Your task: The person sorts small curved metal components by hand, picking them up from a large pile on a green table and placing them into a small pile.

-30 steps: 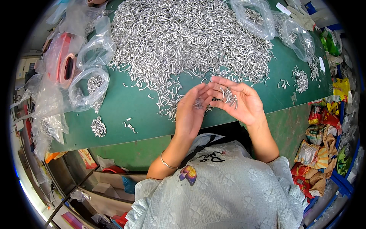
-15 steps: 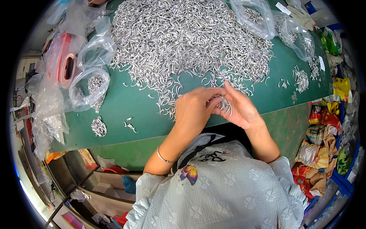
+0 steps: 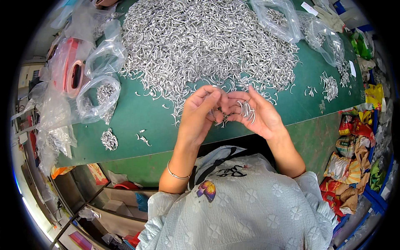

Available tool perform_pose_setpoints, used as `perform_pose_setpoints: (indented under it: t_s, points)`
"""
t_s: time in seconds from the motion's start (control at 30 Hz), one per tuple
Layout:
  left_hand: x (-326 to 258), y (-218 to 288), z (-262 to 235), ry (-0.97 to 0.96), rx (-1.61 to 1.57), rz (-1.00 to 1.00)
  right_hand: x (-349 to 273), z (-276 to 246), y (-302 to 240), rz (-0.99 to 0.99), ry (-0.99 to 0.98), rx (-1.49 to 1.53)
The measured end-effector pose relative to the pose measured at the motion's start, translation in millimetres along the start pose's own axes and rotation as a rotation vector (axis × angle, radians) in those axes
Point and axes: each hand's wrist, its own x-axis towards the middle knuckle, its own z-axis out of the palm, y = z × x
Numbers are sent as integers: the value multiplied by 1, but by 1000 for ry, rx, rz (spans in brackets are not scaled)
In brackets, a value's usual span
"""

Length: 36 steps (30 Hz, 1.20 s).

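Small curved silver metal pieces (image 3: 246, 111) lie across the fingers of my right hand (image 3: 266, 118), which is cupped around them with the palm turned up. Close beside it, my left hand (image 3: 193, 114) has its thumb and fingers curled together, the fingertips meeting those of the right. Glints of metal show among the left fingers, but what they grip is mostly hidden. Both hands are above the table's near edge, just in front of a large heap of the same curved pieces (image 3: 208, 46).
On the green table (image 3: 125, 137), small piles of pieces (image 3: 109, 139) sit left and right (image 3: 330, 87). Clear plastic bags (image 3: 98, 98) surround a pink-and-red device (image 3: 74, 77) at left; another bag (image 3: 277, 21) stands far right. Colourful packages (image 3: 343, 164) fill shelving at right.
My left hand has turned and drawn back to the left, its thumb now on top. The right hand has opened slightly, showing more of the metal pieces on its fingers.
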Motion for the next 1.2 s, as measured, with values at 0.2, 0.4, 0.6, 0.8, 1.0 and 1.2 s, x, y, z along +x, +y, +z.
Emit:
perform_pose_setpoints:
  t_s: [0.2,0.4,0.6,0.8,1.0,1.2]
  points:
    - [-4,-3,9,222,-163,77,-1,0,-3,-13,30,193]
    - [-13,-19,-17,-70,-23,71,0,9,-2,-43,73,233]
    - [-18,-43,20,145,814,297,-1,14,2,-90,68,229]
    - [-22,-44,30,227,1025,349,0,15,4,-135,70,145]
    - [-21,-43,28,235,978,328,0,11,6,-144,72,137]
    - [-17,-35,24,130,418,111,1,8,6,-147,125,216]
